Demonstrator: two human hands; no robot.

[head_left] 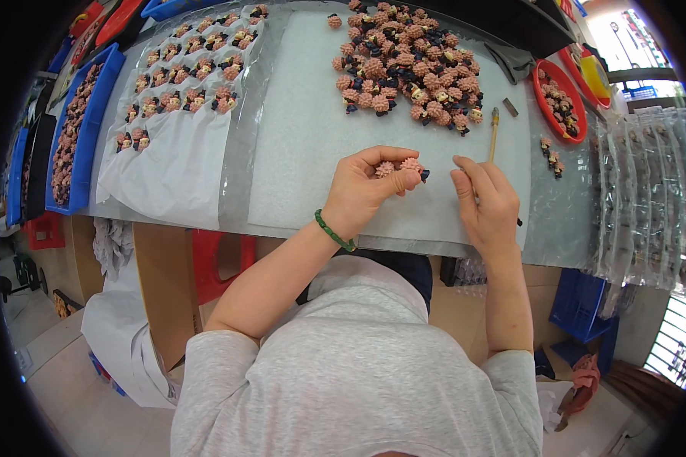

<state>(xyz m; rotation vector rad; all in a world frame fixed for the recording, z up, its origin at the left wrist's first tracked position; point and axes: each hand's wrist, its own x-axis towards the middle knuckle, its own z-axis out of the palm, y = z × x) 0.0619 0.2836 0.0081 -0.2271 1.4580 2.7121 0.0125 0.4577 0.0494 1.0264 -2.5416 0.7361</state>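
My left hand (362,186) is closed around small figurines with pink knobbly tops and dark bodies. Two pink tops show between its fingers; one figurine (411,165) sticks out past the thumb. To its right, my right hand (489,202) is held in a pinch, fingertips toward the left hand but apart from it. What it pinches is too small to make out; a small dark tip shows beside the heel of that hand. A thin stick with a yellowish handle (494,137) runs up from behind the right fingers. Both hands are over a white padded sheet (297,152).
A heap of similar figurines (408,65) covers the far middle. Rows of them lie on white paper (168,164) at left, beside a blue tray (65,171). At right are a red basket (540,91), a small grey bar (510,107), loose figurines (552,158) and clear plastic packs (648,198).
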